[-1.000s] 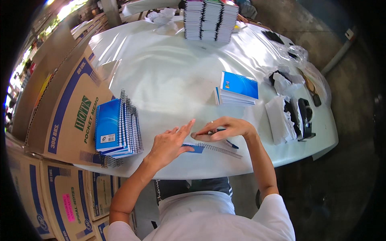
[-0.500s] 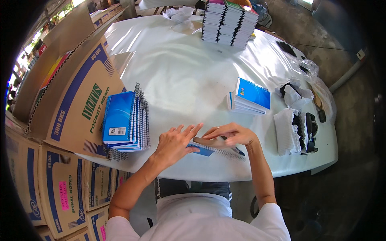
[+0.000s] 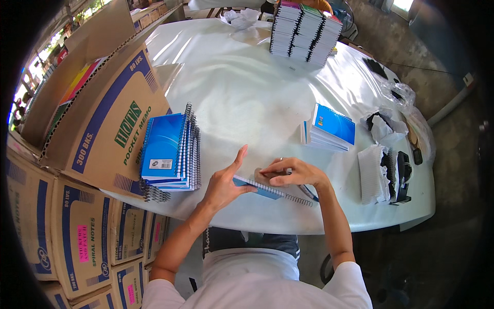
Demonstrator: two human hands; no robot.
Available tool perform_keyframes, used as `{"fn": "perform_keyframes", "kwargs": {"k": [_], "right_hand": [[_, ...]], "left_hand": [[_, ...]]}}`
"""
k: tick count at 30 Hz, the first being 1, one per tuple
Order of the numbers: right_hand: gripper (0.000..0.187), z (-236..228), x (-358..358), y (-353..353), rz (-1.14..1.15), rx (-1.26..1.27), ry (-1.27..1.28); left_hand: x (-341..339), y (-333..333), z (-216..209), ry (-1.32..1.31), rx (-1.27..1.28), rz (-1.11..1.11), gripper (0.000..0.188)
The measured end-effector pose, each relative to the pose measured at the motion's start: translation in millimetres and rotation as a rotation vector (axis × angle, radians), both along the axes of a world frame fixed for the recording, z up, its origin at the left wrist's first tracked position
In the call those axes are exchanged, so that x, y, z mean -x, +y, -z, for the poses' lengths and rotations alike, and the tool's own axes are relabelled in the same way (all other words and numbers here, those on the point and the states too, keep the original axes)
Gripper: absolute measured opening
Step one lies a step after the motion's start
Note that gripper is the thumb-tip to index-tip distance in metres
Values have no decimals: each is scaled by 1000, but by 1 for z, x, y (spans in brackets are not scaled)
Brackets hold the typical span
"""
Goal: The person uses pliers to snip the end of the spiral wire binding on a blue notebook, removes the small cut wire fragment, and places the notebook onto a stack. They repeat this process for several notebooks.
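Note:
A small blue-covered spiral notebook (image 3: 268, 192) is close to the table's front edge, its wire coil (image 3: 298, 200) uppermost and running out past the right end. My left hand (image 3: 222, 188) steadies its left end, thumb pressed on the cover and index finger stretched upward; the other fingers are hidden. At the coil, my right hand (image 3: 294, 172) is closed around a flat tan piece with a rounded end (image 3: 261, 176), its kind unclear. Under that hand lies a dark blue slender thing (image 3: 310, 192), partly covered.
Blue spiral notebooks (image 3: 163, 139) are stacked at left, beside a big open carton (image 3: 110, 116). A smaller notebook pile (image 3: 332, 126) sits to the right. Tall notebook stacks (image 3: 303, 36) stand far back. White wrapping (image 3: 374, 175) and black items lie rightmost; more cartons (image 3: 82, 232) are at lower left.
My left index finger has lifted away from the other fingers. My right hand has shifted slightly left along the coil, still with the tan piece. The view has turned a little.

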State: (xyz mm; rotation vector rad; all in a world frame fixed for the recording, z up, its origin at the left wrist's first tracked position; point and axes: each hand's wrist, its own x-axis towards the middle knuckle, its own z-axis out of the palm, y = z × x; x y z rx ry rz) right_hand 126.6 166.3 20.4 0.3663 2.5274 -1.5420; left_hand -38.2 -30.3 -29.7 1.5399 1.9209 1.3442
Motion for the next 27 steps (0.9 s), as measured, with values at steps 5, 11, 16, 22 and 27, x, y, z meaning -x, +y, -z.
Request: {"fn": "perform_keyframes", "kwargs": {"k": [5,11,16,22,27], "right_hand": [[52,2,-1,3,-76,289,197],[60,-2,7,-2,-65,293,159],[54,-3,14,-4,-88,368,245],[51,-6,15,-7,33,-10,140],[46,-31,-71,3,359,-403,123]], "left_hand": [[-1,3,12,-245,-100,-8,115],[0,-1,24,-262,-102,11,108],[0,1,27,-357,-111,0,109],[14,4,42,-345,-42,120,85],[18,-3,7,-596,76,148,61]]}}
